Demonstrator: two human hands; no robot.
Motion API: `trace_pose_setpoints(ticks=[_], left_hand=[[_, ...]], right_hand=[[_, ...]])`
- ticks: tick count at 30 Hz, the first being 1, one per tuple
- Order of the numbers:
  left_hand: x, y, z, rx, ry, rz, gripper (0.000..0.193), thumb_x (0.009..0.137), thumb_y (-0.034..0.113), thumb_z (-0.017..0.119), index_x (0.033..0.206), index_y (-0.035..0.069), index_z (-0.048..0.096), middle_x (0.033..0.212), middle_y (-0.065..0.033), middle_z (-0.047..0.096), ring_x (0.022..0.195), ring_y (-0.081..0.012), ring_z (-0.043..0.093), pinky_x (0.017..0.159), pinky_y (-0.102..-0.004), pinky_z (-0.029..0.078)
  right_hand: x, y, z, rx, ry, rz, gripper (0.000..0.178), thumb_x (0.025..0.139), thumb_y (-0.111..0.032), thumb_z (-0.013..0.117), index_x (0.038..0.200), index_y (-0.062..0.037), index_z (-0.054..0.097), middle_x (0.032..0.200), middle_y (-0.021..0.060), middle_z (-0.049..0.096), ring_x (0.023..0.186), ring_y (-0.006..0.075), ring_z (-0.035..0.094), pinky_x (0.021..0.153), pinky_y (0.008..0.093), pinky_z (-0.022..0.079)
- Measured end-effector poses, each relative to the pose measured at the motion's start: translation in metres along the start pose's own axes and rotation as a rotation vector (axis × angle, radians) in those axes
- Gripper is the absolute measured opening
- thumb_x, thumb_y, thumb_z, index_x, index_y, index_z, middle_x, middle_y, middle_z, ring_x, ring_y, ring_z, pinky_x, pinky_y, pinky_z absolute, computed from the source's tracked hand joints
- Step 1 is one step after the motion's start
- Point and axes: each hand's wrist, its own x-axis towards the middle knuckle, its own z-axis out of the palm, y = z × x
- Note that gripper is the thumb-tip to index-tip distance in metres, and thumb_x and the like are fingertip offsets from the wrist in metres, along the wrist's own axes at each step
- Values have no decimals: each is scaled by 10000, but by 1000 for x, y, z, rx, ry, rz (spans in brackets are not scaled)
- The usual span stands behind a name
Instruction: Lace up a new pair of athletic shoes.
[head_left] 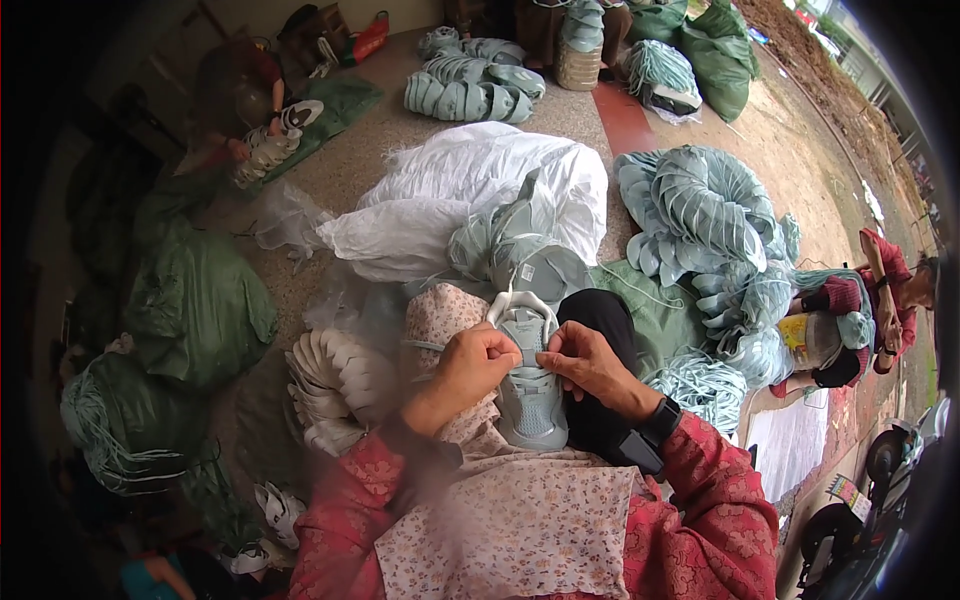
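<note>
A pale blue-grey sneaker upper [533, 407] lies across my lap, its white padded collar pointing away from me and its toe toward me. My left hand [472, 368] is closed in a pinch at the left edge of the lacing rows. From the other edge, my right hand [592, 368] pinches with thumb and forefinger. A light blue shoelace [424, 346] shows beside the left hand and seems to be in both pinches, though the fingertips cover most of it. Just beyond the collar, a stack of similar uppers [525, 255] rests against a white sack.
Around me lie the white sack [480, 180], a coil of blue-grey uppers [710, 205], cream uppers [335, 380], a bundle of laces [700, 388] and a green sack [195, 305]. Other people sit working at the far left, far back and right. Parked motorbikes [850, 520] stand lower right.
</note>
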Motion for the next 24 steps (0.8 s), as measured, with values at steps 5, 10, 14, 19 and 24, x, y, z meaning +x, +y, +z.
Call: trace_pose_setpoints(ticks=[5, 10, 14, 19, 24], left_hand=[[-5, -10, 16, -233, 82, -39, 124, 799, 112, 741, 850, 1, 720, 784, -45, 644, 667, -105, 581, 611, -272, 473], [-15, -3, 6, -197, 52, -26, 125, 851, 85, 722, 938, -4, 708, 819, -8, 642, 702, -66, 547, 614, -228, 451], [-15, 5, -1, -52, 52, 61, 111, 848, 62, 710, 934, -5, 695, 822, -26, 631, 709, -89, 571, 616, -238, 460], [-10, 6, 10, 39, 85, 150, 97, 822, 56, 707, 893, -4, 683, 832, -76, 615, 744, -175, 621, 633, -283, 485], [-12, 9, 5, 94, 98, 207, 85, 825, 69, 703, 880, 6, 687, 831, -84, 612, 757, -209, 627, 641, -317, 484]], right_hand=[[5, 7, 0, -55, -16, -39, 245, 917, -224, 703, 896, -70, 514, 700, -17, 554, 514, 46, 505, 408, 203, 418], [3, 6, 0, -57, 1, -41, 257, 914, -228, 694, 905, -44, 515, 708, 18, 567, 540, 78, 535, 438, 235, 438], [2, 10, 1, -44, 2, -54, 258, 920, -226, 683, 916, -33, 512, 712, 26, 567, 542, 88, 539, 452, 243, 449], [-1, 10, 1, -48, -17, -68, 250, 931, -211, 664, 970, -24, 503, 766, 33, 577, 586, 95, 560, 489, 250, 476], [-9, 14, 3, 72, -16, -22, 219, 953, -163, 642, 1061, -23, 513, 823, 18, 580, 653, 93, 583, 579, 248, 532]])
